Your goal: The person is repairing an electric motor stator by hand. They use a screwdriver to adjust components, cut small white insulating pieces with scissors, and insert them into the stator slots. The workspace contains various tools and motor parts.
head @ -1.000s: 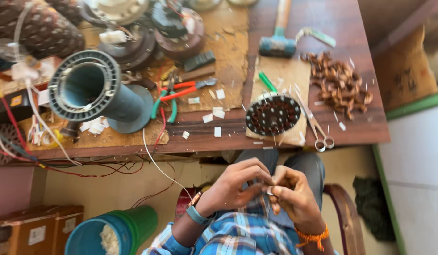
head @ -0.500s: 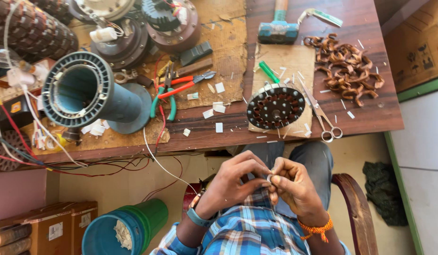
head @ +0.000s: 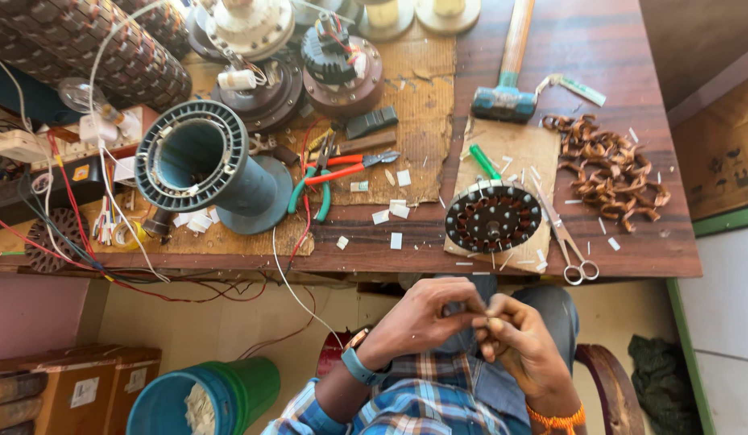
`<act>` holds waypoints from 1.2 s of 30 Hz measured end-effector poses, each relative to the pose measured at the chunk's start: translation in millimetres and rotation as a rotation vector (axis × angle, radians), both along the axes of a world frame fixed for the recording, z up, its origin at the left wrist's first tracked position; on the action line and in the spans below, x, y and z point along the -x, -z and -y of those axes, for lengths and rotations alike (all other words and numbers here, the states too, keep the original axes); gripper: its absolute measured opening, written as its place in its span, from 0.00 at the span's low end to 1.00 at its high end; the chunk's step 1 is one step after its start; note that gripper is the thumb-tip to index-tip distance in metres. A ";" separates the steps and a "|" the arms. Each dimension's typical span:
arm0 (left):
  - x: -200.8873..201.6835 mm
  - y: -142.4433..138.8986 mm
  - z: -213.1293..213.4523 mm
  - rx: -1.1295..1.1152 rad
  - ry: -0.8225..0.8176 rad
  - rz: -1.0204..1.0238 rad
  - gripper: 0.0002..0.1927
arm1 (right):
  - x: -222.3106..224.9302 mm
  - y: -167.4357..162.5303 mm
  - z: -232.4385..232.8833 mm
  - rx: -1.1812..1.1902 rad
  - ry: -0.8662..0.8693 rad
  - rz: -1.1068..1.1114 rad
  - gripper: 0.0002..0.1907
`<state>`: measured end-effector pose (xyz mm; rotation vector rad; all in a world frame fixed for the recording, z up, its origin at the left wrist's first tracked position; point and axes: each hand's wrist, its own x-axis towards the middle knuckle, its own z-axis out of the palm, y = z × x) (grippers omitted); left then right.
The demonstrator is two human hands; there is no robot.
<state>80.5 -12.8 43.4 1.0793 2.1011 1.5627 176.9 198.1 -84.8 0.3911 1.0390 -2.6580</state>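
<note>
My left hand [head: 426,318], a blue band on its wrist, and my right hand [head: 523,346], an orange thread on its wrist, meet over my lap below the table edge. Their fingertips pinch a small pale piece [head: 488,321] between them; what it is I cannot tell. A thin white wire [head: 289,282] hangs from the table toward my left wrist. Nearest on the wooden table [head: 631,262] stands a round dark stator core [head: 492,216] with slots, on a cardboard sheet, with scissors [head: 569,246] beside it.
A pile of old copper coils [head: 611,169] lies at the right, a hammer [head: 511,72] behind it. Red pliers [head: 350,165], a large grey-blue spool [head: 205,165] and motor parts fill the left. A blue-green bucket [head: 205,399] stands on the floor.
My hands stay together over my lap, fingers still working the small piece. The view has tilted slightly, so the table sits a little lower in the frame.
</note>
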 end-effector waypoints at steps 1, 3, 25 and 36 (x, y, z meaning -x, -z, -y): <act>4.8 -2.3 -3.0 0.010 -0.001 -0.073 0.07 | -2.0 2.1 -3.9 0.011 0.054 -0.058 0.09; 17.8 -8.2 -7.8 -0.052 -0.030 -0.215 0.13 | -6.6 4.4 -11.3 0.036 0.160 -0.172 0.07; 65.4 27.1 -48.3 -0.008 -0.212 -0.046 0.34 | 29.0 -95.6 -6.4 -1.449 0.619 -0.783 0.05; 53.8 13.8 -52.7 -0.050 -0.256 -0.148 0.22 | 65.2 -78.7 -8.8 -1.654 0.647 -1.006 0.10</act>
